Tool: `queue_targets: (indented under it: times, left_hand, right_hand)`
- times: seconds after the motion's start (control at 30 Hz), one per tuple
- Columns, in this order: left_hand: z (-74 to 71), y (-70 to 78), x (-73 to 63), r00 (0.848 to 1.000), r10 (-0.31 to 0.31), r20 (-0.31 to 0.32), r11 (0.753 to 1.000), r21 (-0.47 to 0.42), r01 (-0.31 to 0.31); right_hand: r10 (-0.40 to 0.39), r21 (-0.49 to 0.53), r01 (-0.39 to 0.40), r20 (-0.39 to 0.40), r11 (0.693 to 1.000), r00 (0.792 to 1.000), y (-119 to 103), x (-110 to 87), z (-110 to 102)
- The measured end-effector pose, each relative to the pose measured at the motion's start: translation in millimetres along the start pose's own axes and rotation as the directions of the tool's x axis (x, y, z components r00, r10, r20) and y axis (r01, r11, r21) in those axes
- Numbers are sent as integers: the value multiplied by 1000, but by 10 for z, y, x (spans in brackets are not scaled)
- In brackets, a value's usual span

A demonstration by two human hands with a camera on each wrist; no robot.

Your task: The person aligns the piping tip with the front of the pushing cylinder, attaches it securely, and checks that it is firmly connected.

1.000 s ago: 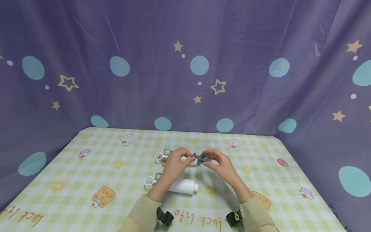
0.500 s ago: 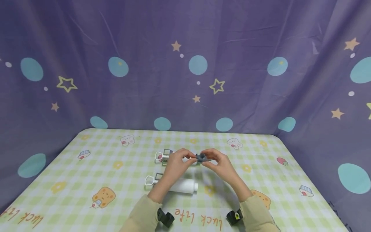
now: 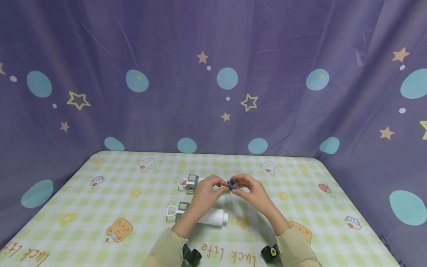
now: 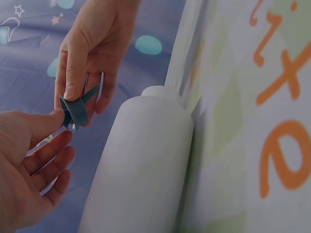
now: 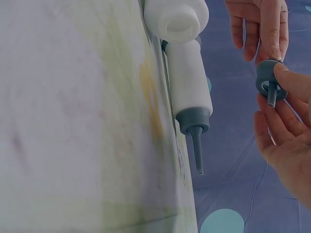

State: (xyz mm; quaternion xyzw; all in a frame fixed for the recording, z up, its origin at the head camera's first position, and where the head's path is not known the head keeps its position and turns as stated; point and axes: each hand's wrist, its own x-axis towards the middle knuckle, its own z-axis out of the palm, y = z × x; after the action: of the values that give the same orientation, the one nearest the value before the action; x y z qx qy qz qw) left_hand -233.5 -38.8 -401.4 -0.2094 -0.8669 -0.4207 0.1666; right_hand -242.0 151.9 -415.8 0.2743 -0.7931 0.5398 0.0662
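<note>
Both hands meet above the far part of the table around a small dark blue-grey nozzle cap [image 3: 232, 184]. My left hand [image 3: 206, 191] pinches its left side between thumb and index finger. From the right, my right hand [image 3: 254, 192] pinches it too, its thumb and fingers on the ring-shaped collar; the thin spout [image 5: 272, 95] shows in the right wrist view. Under my left forearm lies a white bottle [image 3: 213, 216] with a bare neck [image 5: 180, 25]. A second white bottle [image 5: 188, 77], lying beyond, bears a blue-grey nozzle cap [image 5: 194, 118]; my left hand partly hides it in the head view.
Each bottle's left end has a grey and a white loop, such as the near white loop [image 3: 171, 210] and the far one [image 3: 182, 183]. A checked cloth [image 3: 143, 207] covers the table. Behind its back edge hangs a purple curtain [image 3: 160, 107].
The nozzle cap has turned between the fingers, so its hollow now faces up more towards the head camera. Both hands stay nearly in place; the bottles lie still.
</note>
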Motion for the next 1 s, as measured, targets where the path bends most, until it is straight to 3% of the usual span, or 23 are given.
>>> queue_targets:
  times: [0.6,0.73,0.9,1.0]
  left_hand:
    - [14,36,-29,1000,6,26,1000,-2,-6]
    - [-1,51,-36,999,2,42,1000,3,-2]
    - [-48,53,-28,995,-22,95,1000,20,20]
    - [-91,42,-15,988,-40,148,999,32,36]
  right_hand:
    - [30,34,-30,17,999,999,-24,-21,17]
    - [32,37,-33,27,999,999,-126,-36,16]
    - [58,26,-59,47,998,997,-330,-55,3]
    - [69,18,-70,58,997,996,-325,-60,-13]
